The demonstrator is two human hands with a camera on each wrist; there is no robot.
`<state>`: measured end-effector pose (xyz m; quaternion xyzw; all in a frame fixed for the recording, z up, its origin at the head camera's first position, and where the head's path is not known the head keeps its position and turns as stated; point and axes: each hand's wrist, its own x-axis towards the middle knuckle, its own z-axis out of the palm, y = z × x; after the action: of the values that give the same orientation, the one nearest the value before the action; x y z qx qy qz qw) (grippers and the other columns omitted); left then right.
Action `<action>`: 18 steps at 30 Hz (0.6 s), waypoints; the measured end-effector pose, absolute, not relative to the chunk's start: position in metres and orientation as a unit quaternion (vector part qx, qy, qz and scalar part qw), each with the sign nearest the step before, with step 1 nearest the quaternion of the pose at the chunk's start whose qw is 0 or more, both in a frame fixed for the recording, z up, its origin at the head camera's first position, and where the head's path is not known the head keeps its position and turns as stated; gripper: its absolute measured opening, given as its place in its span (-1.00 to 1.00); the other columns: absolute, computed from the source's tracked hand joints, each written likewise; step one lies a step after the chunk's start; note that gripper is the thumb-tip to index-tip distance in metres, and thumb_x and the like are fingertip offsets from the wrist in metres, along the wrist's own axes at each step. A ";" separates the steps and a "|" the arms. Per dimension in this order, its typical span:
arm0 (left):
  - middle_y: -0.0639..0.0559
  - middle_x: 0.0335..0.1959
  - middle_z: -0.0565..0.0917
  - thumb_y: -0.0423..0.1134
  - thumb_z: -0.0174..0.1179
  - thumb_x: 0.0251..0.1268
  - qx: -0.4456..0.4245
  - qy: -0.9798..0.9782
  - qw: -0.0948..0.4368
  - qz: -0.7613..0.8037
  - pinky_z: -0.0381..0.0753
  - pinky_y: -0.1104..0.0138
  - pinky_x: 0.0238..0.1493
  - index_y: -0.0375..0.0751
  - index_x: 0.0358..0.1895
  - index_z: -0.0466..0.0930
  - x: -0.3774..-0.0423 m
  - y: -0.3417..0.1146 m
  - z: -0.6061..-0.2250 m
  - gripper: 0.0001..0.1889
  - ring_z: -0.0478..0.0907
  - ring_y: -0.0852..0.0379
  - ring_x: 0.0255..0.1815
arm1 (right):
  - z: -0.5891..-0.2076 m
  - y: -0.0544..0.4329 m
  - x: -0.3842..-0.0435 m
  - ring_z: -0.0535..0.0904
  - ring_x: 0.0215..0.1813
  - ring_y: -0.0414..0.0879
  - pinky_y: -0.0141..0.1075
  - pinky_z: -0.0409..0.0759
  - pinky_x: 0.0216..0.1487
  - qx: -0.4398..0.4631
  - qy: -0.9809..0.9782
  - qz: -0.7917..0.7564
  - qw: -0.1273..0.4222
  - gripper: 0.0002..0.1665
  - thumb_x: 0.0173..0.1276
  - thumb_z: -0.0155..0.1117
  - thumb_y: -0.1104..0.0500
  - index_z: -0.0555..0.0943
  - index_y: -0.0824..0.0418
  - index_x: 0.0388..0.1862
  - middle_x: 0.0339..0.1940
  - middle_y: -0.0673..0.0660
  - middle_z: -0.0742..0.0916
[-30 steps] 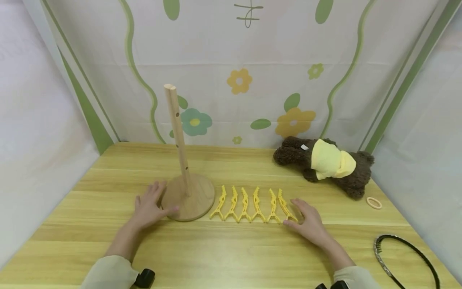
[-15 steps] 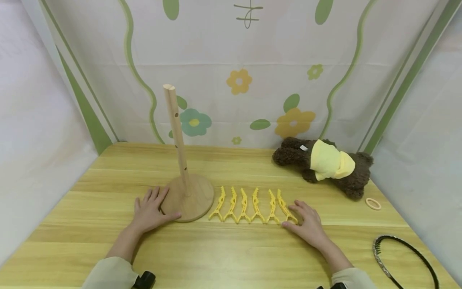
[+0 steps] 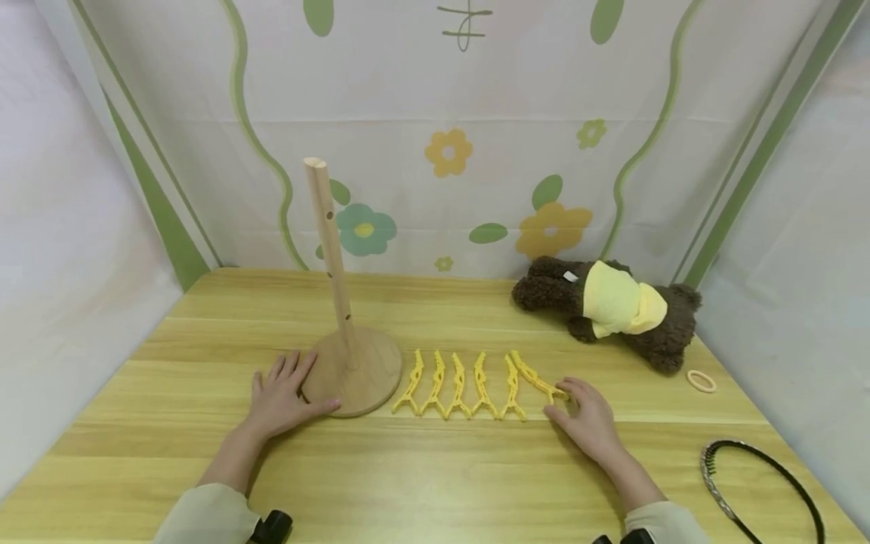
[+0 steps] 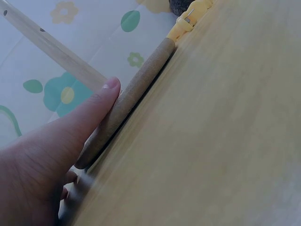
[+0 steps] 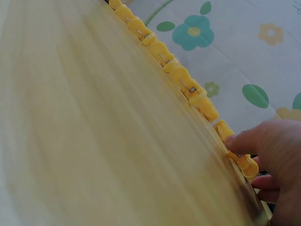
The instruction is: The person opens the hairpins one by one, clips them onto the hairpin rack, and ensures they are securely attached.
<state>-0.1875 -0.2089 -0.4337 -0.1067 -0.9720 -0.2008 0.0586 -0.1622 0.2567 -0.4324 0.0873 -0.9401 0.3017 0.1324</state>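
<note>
My left hand (image 3: pixel 280 404) rests at the left side of the round wooden base (image 3: pixel 372 378) of a stand, fingers spread along the rim. In the left wrist view its thumb lies on the top of the base (image 4: pixel 143 77). An upright post (image 3: pixel 331 249) with holes rises from this base. At the right end of a row, my right hand (image 3: pixel 593 425) pinches the forked end of a yellow alligator hair clip (image 3: pixel 532 372), which lies slanted. Its upper tip is close to the neighbouring clip (image 3: pixel 512 385). Several matching clips (image 3: pixel 458 385) stretch between it and the stand.
A brown plush bear (image 3: pixel 673 332) in a yellow top lies at the back right. Near the right table edge are a small beige ring (image 3: pixel 701 381) and a black headband (image 3: pixel 782 468). A flowered cloth (image 3: pixel 401 91) hangs behind the table.
My right hand has closed on the rightmost clip and turned it, its forked end swinging right. My left hand has settled onto the base, its thumb a little further in.
</note>
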 end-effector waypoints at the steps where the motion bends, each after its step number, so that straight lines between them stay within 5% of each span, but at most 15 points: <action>1: -0.39 0.25 0.02 0.36 0.08 -0.18 -0.107 -0.972 0.060 -0.201 -0.32 -0.27 -0.01 -0.20 0.30 0.03 -0.187 -0.209 -0.433 0.00 -0.15 -0.35 0.23 | -0.432 0.257 -0.163 0.25 0.07 0.29 0.16 0.07 0.02 0.080 -0.941 0.302 0.132 -0.46 0.03 0.30 0.11 0.47 0.43 -0.07 0.04 0.41 0.43; 13: -0.39 0.25 0.01 0.36 0.09 -0.18 -0.107 -0.971 0.060 -0.204 -0.34 -0.27 -0.01 -0.20 0.30 0.02 -0.186 -0.209 -0.434 0.00 -0.16 -0.36 0.22 | -0.435 0.259 -0.165 0.22 0.08 0.29 0.16 0.06 -0.01 0.039 -0.944 0.296 0.138 -0.46 0.11 0.23 0.10 0.43 0.47 -0.04 0.02 0.41 0.42; 18: -0.40 0.24 0.02 0.35 0.10 -0.19 -0.106 -0.971 0.065 -0.206 -0.33 -0.27 -0.01 -0.22 0.29 0.05 -0.186 -0.207 -0.432 -0.01 -0.15 -0.36 0.22 | -0.430 0.260 -0.164 0.29 -0.02 0.27 0.09 0.22 -0.06 0.025 -0.934 0.325 0.149 -0.52 0.15 0.17 0.23 0.38 0.52 -0.02 -0.08 0.45 0.46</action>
<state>-0.1863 -0.2075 -0.4323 -0.1064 -0.9706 -0.2057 0.0650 -0.1643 0.2600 -0.4305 0.0254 -0.9337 0.3249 0.1485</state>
